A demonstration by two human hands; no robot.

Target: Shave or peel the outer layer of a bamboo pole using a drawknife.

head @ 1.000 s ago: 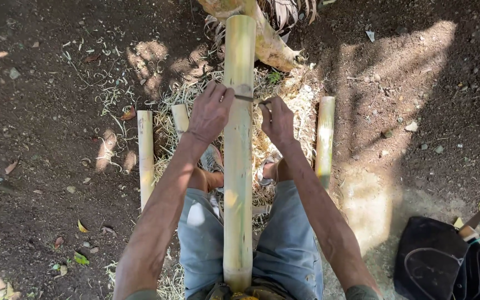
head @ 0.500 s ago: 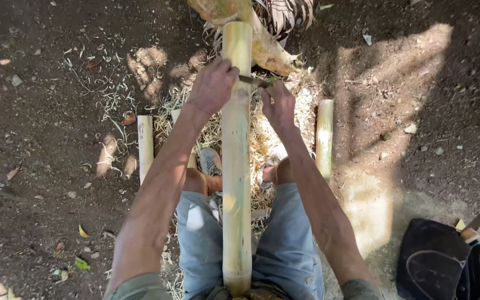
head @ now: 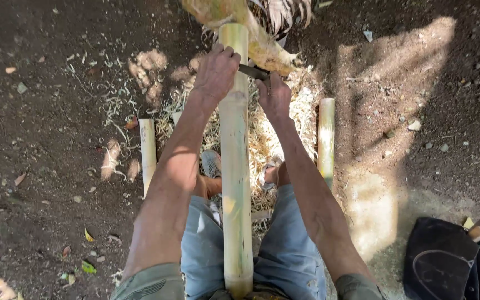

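Bamboo pole [head: 235, 166] lies lengthwise between the knees, left hand [head: 215, 72] and right hand [head: 274, 94] each clenched on an end of a dark blade [head: 253, 71] set across its far end, shavings [head: 262, 133] beneath.

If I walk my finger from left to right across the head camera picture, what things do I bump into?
Short bamboo piece on the left → left hand → long bamboo pole → right hand → short bamboo piece on the right → dark bag.
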